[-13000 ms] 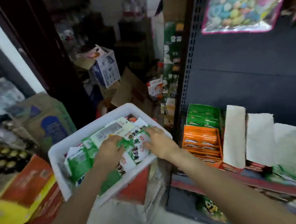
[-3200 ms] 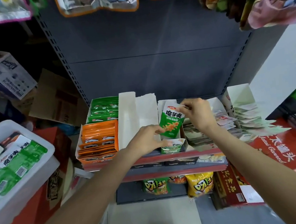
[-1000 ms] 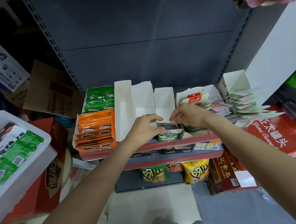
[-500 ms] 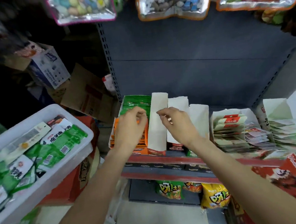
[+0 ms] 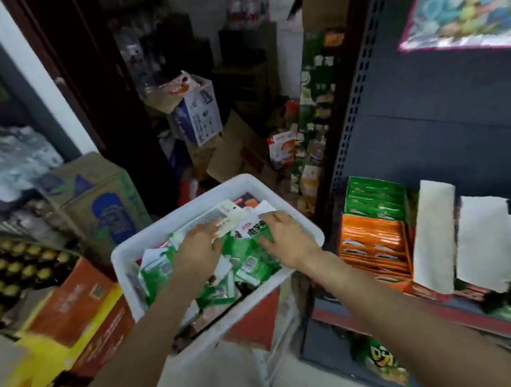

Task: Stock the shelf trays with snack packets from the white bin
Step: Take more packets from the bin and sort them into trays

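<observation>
At centre frame the white bin [image 5: 154, 235] holds a heap of green-and-white snack packets [image 5: 248, 257]. At right, shelf trays [image 5: 376, 240] hold orange and green packets. Both the left hand [image 5: 198, 249] and right hand [image 5: 287, 240] rest spread on the heap, seemingly gripping nothing.

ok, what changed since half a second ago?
Both hands left the shelf trays and swung left into the white bin. Left hand and right hand now lie on the green packets; no clear grip yet. Orange packets unchanged.
</observation>
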`<move>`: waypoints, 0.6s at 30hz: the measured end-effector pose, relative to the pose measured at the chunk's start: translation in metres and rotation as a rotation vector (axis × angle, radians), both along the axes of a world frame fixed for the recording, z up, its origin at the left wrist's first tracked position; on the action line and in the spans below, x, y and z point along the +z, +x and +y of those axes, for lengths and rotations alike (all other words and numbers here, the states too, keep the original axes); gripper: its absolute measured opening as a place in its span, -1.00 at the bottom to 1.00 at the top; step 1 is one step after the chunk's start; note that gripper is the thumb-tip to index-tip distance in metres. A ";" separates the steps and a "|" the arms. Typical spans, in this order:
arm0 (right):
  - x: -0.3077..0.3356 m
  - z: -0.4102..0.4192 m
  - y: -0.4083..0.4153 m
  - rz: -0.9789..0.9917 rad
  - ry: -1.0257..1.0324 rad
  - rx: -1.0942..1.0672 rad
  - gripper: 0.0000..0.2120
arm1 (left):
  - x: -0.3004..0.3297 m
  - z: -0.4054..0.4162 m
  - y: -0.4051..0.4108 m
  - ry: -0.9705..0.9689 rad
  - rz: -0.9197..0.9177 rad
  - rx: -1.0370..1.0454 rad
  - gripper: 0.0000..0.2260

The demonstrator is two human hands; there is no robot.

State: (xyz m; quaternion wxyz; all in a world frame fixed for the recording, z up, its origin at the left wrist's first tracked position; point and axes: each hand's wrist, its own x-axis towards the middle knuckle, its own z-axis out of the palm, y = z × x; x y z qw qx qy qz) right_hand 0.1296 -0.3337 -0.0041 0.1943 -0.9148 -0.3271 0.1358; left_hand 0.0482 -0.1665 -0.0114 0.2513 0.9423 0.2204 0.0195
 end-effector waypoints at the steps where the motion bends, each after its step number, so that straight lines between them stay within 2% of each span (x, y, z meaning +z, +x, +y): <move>1: -0.006 0.012 0.001 0.031 -0.039 -0.017 -0.47 | -0.007 0.014 0.000 -0.026 0.047 -0.020 -0.69; 4: -0.024 0.036 0.007 0.091 -0.175 -0.086 -0.38 | -0.020 0.039 0.006 0.006 0.179 -0.111 -0.55; 8: -0.036 0.047 0.011 0.092 -0.248 -0.143 -0.36 | -0.023 0.042 0.020 0.115 0.217 -0.185 -0.44; 12: -0.039 0.049 0.012 0.065 -0.253 -0.180 -0.35 | -0.025 0.040 0.025 0.382 0.241 -0.204 -0.59; 15: -0.039 0.052 0.005 0.028 -0.277 -0.255 -0.40 | -0.020 0.038 0.025 0.474 0.239 -0.268 -0.76; 18: -0.038 0.053 -0.001 0.033 -0.309 -0.304 -0.43 | -0.009 0.038 0.021 0.498 0.210 -0.270 -0.71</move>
